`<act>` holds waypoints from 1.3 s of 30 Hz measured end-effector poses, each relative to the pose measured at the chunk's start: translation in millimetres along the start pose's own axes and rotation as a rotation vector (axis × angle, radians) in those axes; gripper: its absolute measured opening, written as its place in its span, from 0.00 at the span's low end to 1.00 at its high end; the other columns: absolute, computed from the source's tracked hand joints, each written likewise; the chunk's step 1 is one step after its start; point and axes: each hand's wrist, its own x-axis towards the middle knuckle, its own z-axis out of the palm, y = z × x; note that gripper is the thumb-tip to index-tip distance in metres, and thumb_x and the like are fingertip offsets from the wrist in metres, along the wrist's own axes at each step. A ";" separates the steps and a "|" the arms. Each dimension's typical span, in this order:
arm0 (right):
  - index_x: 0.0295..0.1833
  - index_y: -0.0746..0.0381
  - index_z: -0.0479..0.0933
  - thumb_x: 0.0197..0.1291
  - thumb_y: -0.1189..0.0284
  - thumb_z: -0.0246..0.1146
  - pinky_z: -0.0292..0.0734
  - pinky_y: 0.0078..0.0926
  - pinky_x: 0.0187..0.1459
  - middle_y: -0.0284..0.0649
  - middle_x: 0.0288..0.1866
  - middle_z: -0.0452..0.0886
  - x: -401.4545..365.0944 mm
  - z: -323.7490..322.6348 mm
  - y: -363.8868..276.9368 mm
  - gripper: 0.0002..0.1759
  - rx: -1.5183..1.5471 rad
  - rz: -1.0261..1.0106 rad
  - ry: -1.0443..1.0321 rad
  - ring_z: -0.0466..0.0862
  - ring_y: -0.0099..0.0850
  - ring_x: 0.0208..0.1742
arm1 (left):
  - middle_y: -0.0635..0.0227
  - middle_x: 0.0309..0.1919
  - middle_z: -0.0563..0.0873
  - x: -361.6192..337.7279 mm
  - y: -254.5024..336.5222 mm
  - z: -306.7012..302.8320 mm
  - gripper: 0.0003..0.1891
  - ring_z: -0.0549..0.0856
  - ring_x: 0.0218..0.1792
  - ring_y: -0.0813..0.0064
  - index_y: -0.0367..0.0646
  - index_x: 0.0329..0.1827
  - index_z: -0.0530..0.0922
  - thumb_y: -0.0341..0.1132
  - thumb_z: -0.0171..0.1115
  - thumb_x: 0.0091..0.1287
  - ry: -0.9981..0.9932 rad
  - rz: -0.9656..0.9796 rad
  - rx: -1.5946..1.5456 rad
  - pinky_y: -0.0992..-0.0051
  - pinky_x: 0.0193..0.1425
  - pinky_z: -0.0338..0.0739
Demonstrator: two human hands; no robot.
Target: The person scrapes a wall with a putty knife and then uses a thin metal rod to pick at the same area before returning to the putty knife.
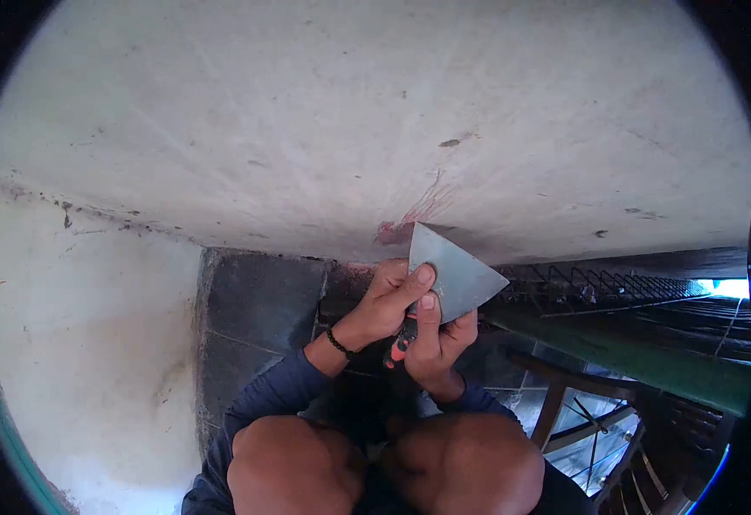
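A putty knife (460,273) with a broad triangular metal blade is held up before the wall, its wide edge pointing up and to the right. My left hand (388,302), a dark braided band at its wrist, presses its thumb on the left side of the blade. From below, my right hand (440,343) grips the blade near its base, thumb on the face and fingers behind. The red and black handle (399,348) hangs down between the hands. Just beyond the blade, the pale wall (307,129) bears a scraped reddish patch (397,230).
Dark floor tiles (260,300) lie left of my hands, with a second wall (84,343) bordering them. To the right are a black wire rack (599,287), a green rail (633,356) and a dark wooden chair (564,386). My bent knees (294,463) are below.
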 end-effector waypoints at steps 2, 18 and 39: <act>0.44 0.72 0.75 0.63 0.76 0.58 0.72 0.22 0.38 0.41 0.36 0.81 -0.4 -0.6 -2.1 0.09 0.017 0.022 -0.011 0.77 0.23 0.36 | 0.79 0.25 0.79 0.6 -0.1 2.1 0.19 0.73 0.29 0.90 0.40 0.29 0.78 0.45 0.51 0.73 0.041 0.012 0.044 0.83 0.30 0.68; 0.49 0.71 0.71 0.66 0.75 0.56 0.70 0.20 0.46 0.40 0.45 0.78 1.8 -11.5 -3.4 0.11 -0.021 0.049 -0.125 0.76 0.22 0.44 | 0.78 0.24 0.79 4.2 7.9 12.0 0.20 0.73 0.28 0.89 0.38 0.30 0.78 0.45 0.50 0.73 0.103 0.073 0.088 0.82 0.28 0.69; 0.48 0.71 0.73 0.66 0.73 0.56 0.72 0.22 0.44 0.40 0.44 0.79 2.9 4.7 -7.0 0.11 0.051 0.008 -0.032 0.76 0.23 0.43 | 0.80 0.21 0.75 3.5 23.0 10.4 0.21 0.70 0.25 0.90 0.41 0.25 0.75 0.47 0.51 0.73 0.065 0.047 0.133 0.83 0.25 0.62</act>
